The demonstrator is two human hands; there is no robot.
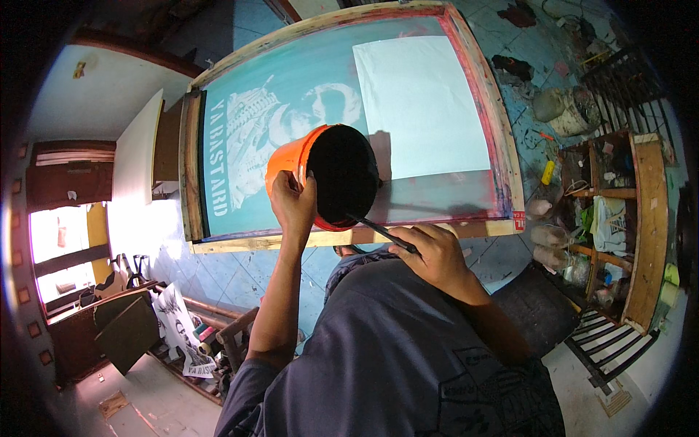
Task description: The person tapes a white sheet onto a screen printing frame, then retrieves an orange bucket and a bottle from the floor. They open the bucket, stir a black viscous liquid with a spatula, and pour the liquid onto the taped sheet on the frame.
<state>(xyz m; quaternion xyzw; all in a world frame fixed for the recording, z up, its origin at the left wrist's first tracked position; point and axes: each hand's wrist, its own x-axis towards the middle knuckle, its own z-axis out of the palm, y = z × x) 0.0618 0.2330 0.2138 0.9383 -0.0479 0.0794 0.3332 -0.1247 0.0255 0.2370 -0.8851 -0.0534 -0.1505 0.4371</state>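
An orange bucket (287, 156), dark inside, is tilted over the near part of a wooden-framed printing screen (408, 213). My left hand (294, 206) grips the bucket's rim at its near left side, thumb inside the edge. In my right hand (435, 256) is the dark handle of a long thin tool (386, 233); its far end reaches into the bucket's mouth, and what kind of tool it is stays hidden there. Pale stencil artwork (255, 131) with lettering shows on the left of the teal mesh. A white sheet of paper (426, 109) covers much of the right side.
A wooden shelf unit (644, 233) with bottles and bags stands at the right, near a paint-stained bucket (575, 109). A dark seat (535, 309) lies close on my right. At the lower left are a printed poster (178, 328) and a dark board (127, 331).
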